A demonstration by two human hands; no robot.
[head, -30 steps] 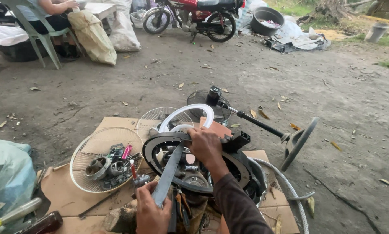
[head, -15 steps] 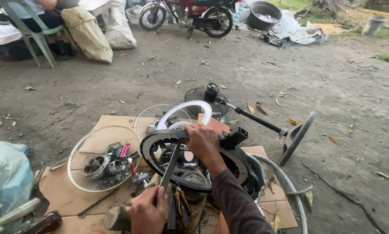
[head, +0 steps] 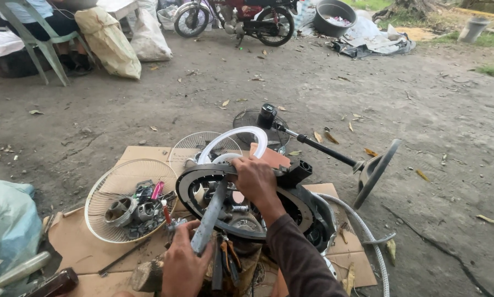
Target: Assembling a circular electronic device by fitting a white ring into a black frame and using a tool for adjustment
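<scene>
The fingers of the left hand [head: 183, 267] are curled tight around the lower end of a flat grey metal bar [head: 209, 216], which slants up and away from the person into the middle of a dark round fan housing [head: 241, 204]. The fingers of the right hand [head: 255, 180] are bent over the far rim of that housing and press down on it, with the dark sleeve [head: 299, 258] running back toward the camera. The housing lies flat on a sheet of cardboard [head: 87, 247] spread on the dirt ground [head: 324, 99], with a white ring [head: 233, 144] just beyond it. To the left, touching the cardboard, lies a white wire fan guard [head: 130, 208] turned up like a bowl and filled with small motor parts and a pink-handled tool. A black fan stand [head: 335, 155] with its round base tilted up stretches off to the right, and a grey corrugated hose [head: 362, 231] curves beside the housing. Far back stand a motorcycle [head: 236, 19], sacks [head: 109, 38] and a green plastic chair [head: 35, 41].
</scene>
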